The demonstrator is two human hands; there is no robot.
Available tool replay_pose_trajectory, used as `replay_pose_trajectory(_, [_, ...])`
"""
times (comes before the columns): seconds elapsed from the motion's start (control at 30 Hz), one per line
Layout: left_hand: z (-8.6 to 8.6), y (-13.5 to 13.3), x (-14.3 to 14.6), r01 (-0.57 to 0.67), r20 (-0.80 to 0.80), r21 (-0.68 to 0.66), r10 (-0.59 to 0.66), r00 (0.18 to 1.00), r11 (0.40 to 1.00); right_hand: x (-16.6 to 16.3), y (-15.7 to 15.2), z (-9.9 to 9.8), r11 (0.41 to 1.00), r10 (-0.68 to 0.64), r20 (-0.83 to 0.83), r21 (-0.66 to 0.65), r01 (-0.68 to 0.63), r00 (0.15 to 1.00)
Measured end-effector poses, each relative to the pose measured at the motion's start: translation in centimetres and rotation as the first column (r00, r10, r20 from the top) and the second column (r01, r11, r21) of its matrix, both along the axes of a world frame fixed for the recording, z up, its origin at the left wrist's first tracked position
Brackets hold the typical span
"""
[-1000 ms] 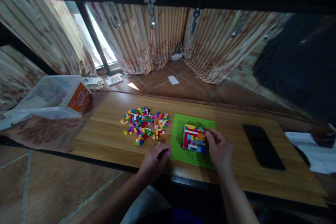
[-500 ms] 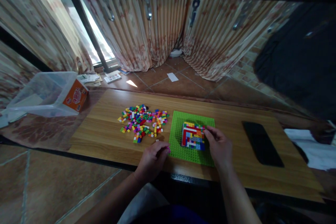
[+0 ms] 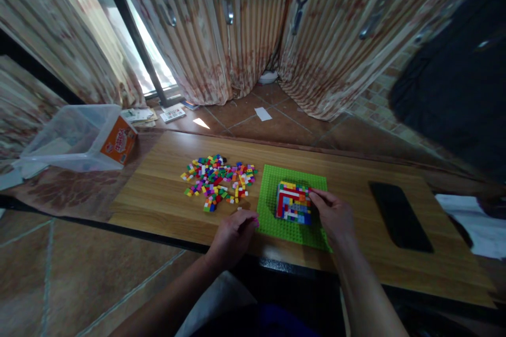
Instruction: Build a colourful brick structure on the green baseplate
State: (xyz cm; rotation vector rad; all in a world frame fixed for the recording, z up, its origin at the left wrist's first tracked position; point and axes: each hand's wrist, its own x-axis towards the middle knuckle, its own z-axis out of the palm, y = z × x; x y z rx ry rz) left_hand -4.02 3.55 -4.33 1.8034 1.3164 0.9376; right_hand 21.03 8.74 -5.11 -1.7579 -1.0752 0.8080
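A block of many-coloured toy bricks (image 3: pixel 293 203) stands on a green baseplate (image 3: pixel 271 226). My right hand (image 3: pixel 336 217) reaches in from the right. Its thumb and forefinger are pinched on a small red brick (image 3: pixel 310 189) at the block's upper right corner. By the lower left edge of the baseplate, my left hand (image 3: pixel 235 237) is closed with a small pink brick (image 3: pixel 256 222) between its fingertips. A white brick (image 3: pixel 239 209) lies just beyond the left knuckles. Loose bricks of several colours (image 3: pixel 217 181) are spread to the left of the baseplate.
The wooden table (image 3: pixel 154 189) carries a black phone-like slab (image 3: pixel 400 216) at the right. Left of the table stands a clear plastic bin (image 3: pixel 79 139) with an orange label. White cloth or paper (image 3: pixel 470 221) lies past the right end. Curtains (image 3: pixel 253 47) hang behind.
The whole view has shifted slightly, so things sit a little further right. Both hands keep nearly the same places, the right fingertips still at the block's corner.
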Motion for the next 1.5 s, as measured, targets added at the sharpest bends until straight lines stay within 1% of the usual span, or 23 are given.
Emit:
replay_pose_trajectory(0.13, [0.2, 0.0, 0.0, 0.000, -0.006, -0.016, -0.001, 1.000, 1.000, 0.1, 0.2, 0.1, 1.000, 0.012, -0.013, -0.002, -0.012, 1.000])
replay_pose_trajectory(0.27, [0.1, 0.1, -0.1, 0.023, 0.016, -0.013, -0.023, 1.000, 1.000, 0.3, 0.3, 0.7, 0.999, 0.034, -0.070, -0.026, -0.035, 0.997])
replay_pose_trajectory(0.33, [-0.1, 0.1, -0.2, 0.024, 0.039, -0.003, -0.024, 0.999, 1.000, 0.2, -0.2, 1.1, 1.000, -0.009, -0.081, 0.024, 0.011, 0.997])
replay_pose_trajectory(0.37, [-0.1, 0.1, -0.3, 0.025, 0.050, -0.001, -0.025, 0.998, 1.000, -0.1, -0.8, 1.4, 0.996, -0.054, -0.075, 0.065, 0.059, 0.996])
replay_pose_trajectory(0.43, [-0.2, 0.1, -0.3, 0.027, 0.073, -0.006, -0.026, 0.997, 1.000, -1.1, -2.3, 1.9, 0.980, -0.128, -0.046, 0.148, 0.133, 0.991])
replay_pose_trajectory(0.47, [-0.3, 0.1, -0.3, 0.027, 0.087, -0.013, -0.026, 0.996, 1.000, -1.8, -3.2, 2.1, 0.974, -0.136, -0.027, 0.179, 0.139, 0.990])
replay_pose_trajectory(0.53, [-0.3, 0.1, -0.3, 0.025, 0.127, -0.028, -0.021, 0.992, 0.999, -3.6, -5.2, 2.5, 0.977, -0.065, 0.000, 0.206, 0.064, 0.998])
replay_pose_trajectory(0.6, [-0.4, 0.0, -0.2, 0.023, 0.167, -0.038, -0.016, 0.986, 0.999, -5.6, -7.0, 2.7, 0.979, 0.057, 0.020, 0.195, -0.060, 0.998])
replay_pose_trajectory(0.67, [-0.6, 0.0, -0.2, 0.024, 0.192, -0.038, -0.017, 0.981, 0.999, -7.5, -8.2, 2.7, 0.966, 0.187, 0.063, 0.171, -0.195, 0.980])
replay_pose_trajectory(0.73, [-0.6, -0.1, -0.3, 0.025, 0.193, -0.029, -0.019, 0.981, 0.999, -9.1, -8.7, 2.6, 0.943, 0.279, 0.131, 0.149, -0.297, 0.951])
replay_pose_trajectory(0.8, [-0.7, 0.0, -0.5, 0.031, 0.182, -0.018, -0.027, 0.983, 0.999, -10.4, -8.8, 2.4, 0.926, 0.325, 0.196, 0.134, -0.353, 0.925])
replay_pose_trajectory(0.87, [-0.7, 0.1, -0.7, 0.045, 0.178, -0.012, -0.042, 0.983, 0.999, -11.3, -8.6, 2.4, 0.921, 0.333, 0.226, 0.130, -0.367, 0.915])
replay_pose_trajectory(0.97, [-0.8, 0.2, -1.0, 0.062, 0.215, -0.003, -0.060, 0.975, 0.998, -12.1, -8.3, 2.4, 0.931, 0.310, 0.192, 0.140, -0.338, 0.931])
replay_pose_trajectory(1.07, [-0.8, 0.2, -0.9, 0.077, 0.252, -0.002, -0.074, 0.965, 0.997, -12.2, -8.4, 2.6, 0.943, 0.289, 0.088, 0.146, -0.299, 0.953])
replay_pose_trajectory(1.13, [-0.6, 0.1, -0.7, 0.083, 0.251, -0.008, -0.079, 0.965, 0.996, -11.6, -8.6, 2.8, 0.953, 0.265, 0.024, 0.149, -0.265, 0.964])
replay_pose_trajectory(1.2, [-0.3, 0.0, -0.6, 0.080, 0.232, -0.017, -0.074, 0.970, 0.997, -10.2, -8.6, 3.0, 0.970, 0.191, 0.005, 0.153, -0.190, 0.982])
replay_pose_trajectory(1.27, [0.1, -0.1, -0.5, 0.072, 0.206, -0.019, -0.067, 0.976, 0.997, -8.2, -8.3, 3.1, 0.985, 0.066, 0.035, 0.160, -0.071, 0.997])
replay_pose_trajectory(1.33, [0.3, -0.1, -0.5, 0.075, 0.181, -0.018, -0.071, 0.981, 0.997, -5.9, -7.6, 3.0, 0.984, -0.060, 0.088, 0.175, 0.044, 0.994])
replay_pose_trajectory(1.37, [0.3, -0.1, -0.5, 0.073, 0.174, -0.016, -0.070, 0.982, 0.997, -4.9, -7.2, 2.9, 0.980, -0.098, 0.114, 0.185, 0.076, 0.989])
replay_pose_trajectory(1.43, [0.3, 0.0, -0.5, 0.072, 0.164, -0.017, -0.068, 0.984, 0.997, -3.3, -6.2, 2.6, 0.975, -0.143, 0.181, 0.196, 0.107, 0.973])
replay_pose_trajectory(1.5, [0.2, 0.0, -0.6, 0.069, 0.158, -0.021, -0.065, 0.985, 0.997, -2.6, -5.2, 2.3, 0.975, -0.144, 0.249, 0.199, 0.095, 0.958])
